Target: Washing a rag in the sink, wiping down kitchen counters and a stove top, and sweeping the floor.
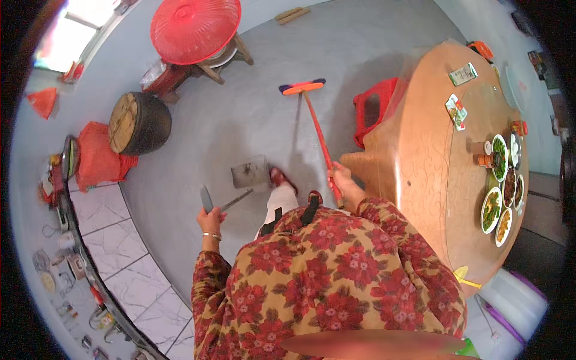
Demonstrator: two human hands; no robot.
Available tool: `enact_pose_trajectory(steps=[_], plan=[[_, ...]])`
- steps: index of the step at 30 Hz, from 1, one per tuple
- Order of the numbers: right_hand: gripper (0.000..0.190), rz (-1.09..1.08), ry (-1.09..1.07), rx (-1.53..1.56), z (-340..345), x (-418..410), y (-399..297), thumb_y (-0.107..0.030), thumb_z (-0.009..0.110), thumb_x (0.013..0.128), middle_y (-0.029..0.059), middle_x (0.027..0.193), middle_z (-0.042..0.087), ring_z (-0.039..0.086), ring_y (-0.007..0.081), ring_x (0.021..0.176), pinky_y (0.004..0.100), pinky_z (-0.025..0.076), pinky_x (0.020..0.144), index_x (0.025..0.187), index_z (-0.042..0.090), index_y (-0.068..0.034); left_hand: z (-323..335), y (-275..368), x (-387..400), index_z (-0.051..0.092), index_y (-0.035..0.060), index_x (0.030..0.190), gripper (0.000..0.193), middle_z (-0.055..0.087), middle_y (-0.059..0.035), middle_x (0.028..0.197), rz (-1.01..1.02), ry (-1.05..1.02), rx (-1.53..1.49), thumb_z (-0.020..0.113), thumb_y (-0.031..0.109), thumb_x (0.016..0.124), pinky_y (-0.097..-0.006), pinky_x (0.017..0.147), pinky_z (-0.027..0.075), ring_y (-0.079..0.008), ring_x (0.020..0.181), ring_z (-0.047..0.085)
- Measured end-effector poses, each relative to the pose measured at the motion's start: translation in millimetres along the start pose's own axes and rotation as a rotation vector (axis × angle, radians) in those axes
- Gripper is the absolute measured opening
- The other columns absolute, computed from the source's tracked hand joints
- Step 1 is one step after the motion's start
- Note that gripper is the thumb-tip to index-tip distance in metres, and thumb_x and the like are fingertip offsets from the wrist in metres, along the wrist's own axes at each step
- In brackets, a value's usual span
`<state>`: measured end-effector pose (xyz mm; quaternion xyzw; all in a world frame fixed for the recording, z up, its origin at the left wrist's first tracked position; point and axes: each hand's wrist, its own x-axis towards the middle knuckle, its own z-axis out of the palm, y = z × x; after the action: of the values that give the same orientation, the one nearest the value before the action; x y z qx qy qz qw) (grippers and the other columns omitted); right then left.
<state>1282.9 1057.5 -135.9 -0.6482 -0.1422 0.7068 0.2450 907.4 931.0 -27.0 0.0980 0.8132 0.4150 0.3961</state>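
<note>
My right hand (343, 182) grips the red handle of a broom (320, 135). The broom's orange head with dark bristles rests on the grey floor ahead of me, left of a red plastic stool. My left hand (210, 220) is closed on the handle of a long-handled dustpan (250, 172), whose grey upper end sticks out above my fingers. The dustpan's flat pan lies on the floor beside my left shoe (281, 177), with some dark bits or stains on it.
A wooden table (423, 180) with several dishes stands at right, the red stool (372, 110) by its edge. At left are a dark barrel-like container (146, 122), red bags (96, 155) and a tiled counter (130, 270). A red cover (195, 31) tops a wooden-legged stand.
</note>
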Motion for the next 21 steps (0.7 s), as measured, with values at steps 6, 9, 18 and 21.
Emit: enact_pose_trajectory(steps=[6, 9, 18, 21], plan=[[0.064, 0.031, 0.006, 0.032, -7.3, 28.7, -64.4, -0.008, 0.054, 0.078, 0.0044, 0.057, 0.050, 0.043, 0.0145, 0.037, 0.0291, 0.036, 0.033, 0.133, 0.024, -0.017, 43.4, 32.8, 82.0, 0.045, 0.0000, 0.074, 0.012, 0.052, -0.0055, 0.060, 0.030, -0.122, -0.009, 0.056, 0.001, 0.069, -0.0251, 0.037, 0.045, -0.0166, 0.045, 0.056], [0.061, -0.031, 0.089, 0.043, 3.1, 47.1, -79.1, -0.008, 0.055, 0.077, 0.0046, 0.056, 0.050, 0.044, 0.0150, 0.037, 0.0292, 0.035, 0.033, 0.132, 0.028, -0.017, 76.2, 64.2, 119.6, 0.047, -0.0006, 0.072, 0.011, 0.052, -0.0061, 0.060, 0.040, -0.224, 0.045, 0.057, 0.003, 0.069, -0.0249, 0.038, 0.045, -0.0157, 0.044, 0.055], [0.051, -0.013, 0.271, -0.017, 35.4, 71.8, -135.6, -0.013, 0.056, 0.076, 0.0042, 0.056, 0.049, 0.044, 0.0140, 0.038, 0.0298, 0.035, 0.032, 0.125, 0.038, -0.014, 180.7, 139.0, 194.1, 0.053, -0.0028, 0.070, 0.012, 0.053, -0.0052, 0.056, 0.217, -0.451, 0.207, 0.058, 0.007, 0.066, -0.0246, 0.041, 0.042, -0.0125, 0.047, 0.053], [0.049, -0.067, 0.237, -0.370, 21.7, 87.3, -150.2, -0.018, 0.057, 0.075, 0.0066, 0.062, 0.053, 0.049, 0.0165, 0.043, 0.0314, 0.038, 0.035, 0.121, 0.042, -0.011, 220.2, 158.3, 212.0, 0.052, -0.0018, 0.073, 0.011, 0.051, -0.0039, 0.059, 0.257, -0.533, 0.327, 0.059, 0.005, 0.068, -0.0233, 0.043, 0.042, -0.0115, 0.050, 0.052]])
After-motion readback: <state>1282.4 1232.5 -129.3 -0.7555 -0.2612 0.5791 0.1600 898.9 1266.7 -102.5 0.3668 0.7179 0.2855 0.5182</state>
